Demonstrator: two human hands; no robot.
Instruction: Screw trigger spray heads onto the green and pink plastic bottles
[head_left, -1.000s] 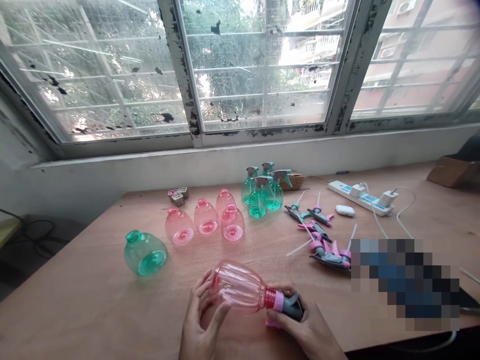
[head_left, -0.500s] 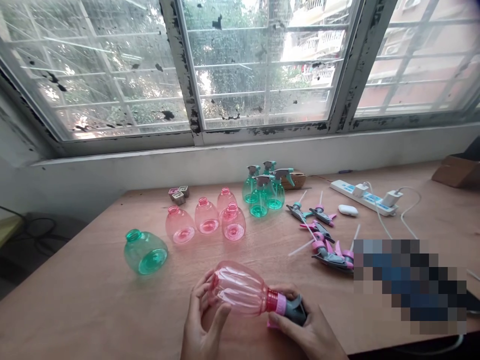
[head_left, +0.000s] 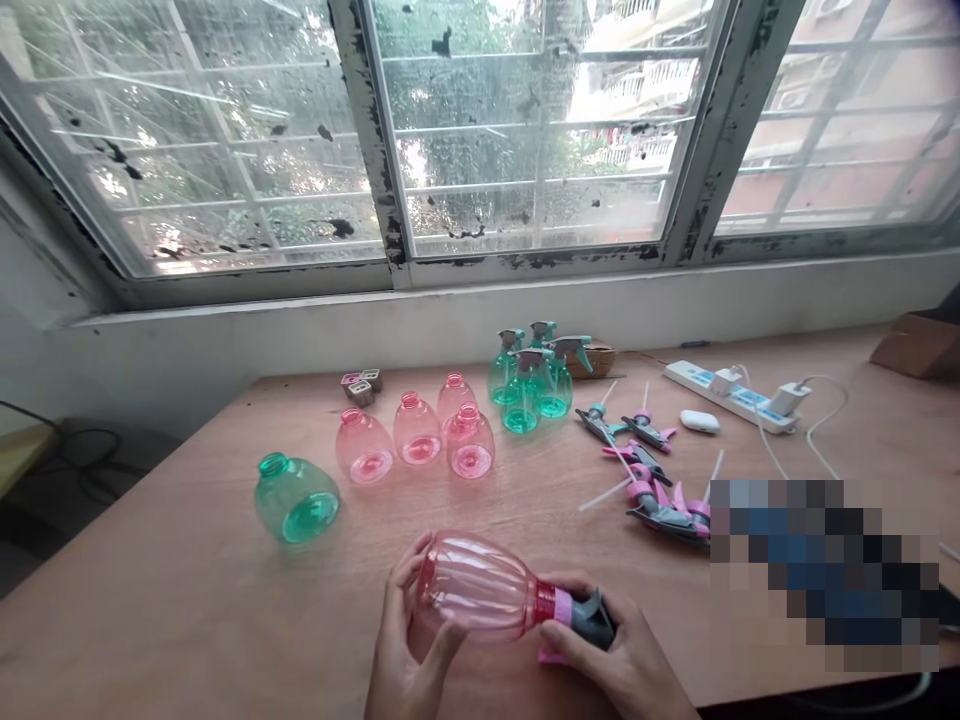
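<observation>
A clear pink spray bottle [head_left: 480,588] lies sideways between my hands, above the table's front part. My left hand [head_left: 416,630] is wrapped round its base end, thumb on the near side. At the neck, my right hand [head_left: 600,645] grips the grey and pink spray head [head_left: 591,618], with the pink collar against the bottle's red-tinted neck. Whether the thread is fully seated cannot be told. Beyond my hands stand several open pink bottles [head_left: 417,432], and a green bottle [head_left: 296,500] without a head is to the left.
Loose spray heads [head_left: 667,510] with tubes lie to the right. Several green bottles with heads [head_left: 553,385] stand at the back. A power strip [head_left: 731,398], a white case [head_left: 699,421] and small blocks [head_left: 361,388] are on the table [head_left: 172,600]. Pixelated blur hides the right front.
The view has shifted slightly. The pink bottle has turned a little in my hands, its base end a bit lower. Both hands keep their hold.
</observation>
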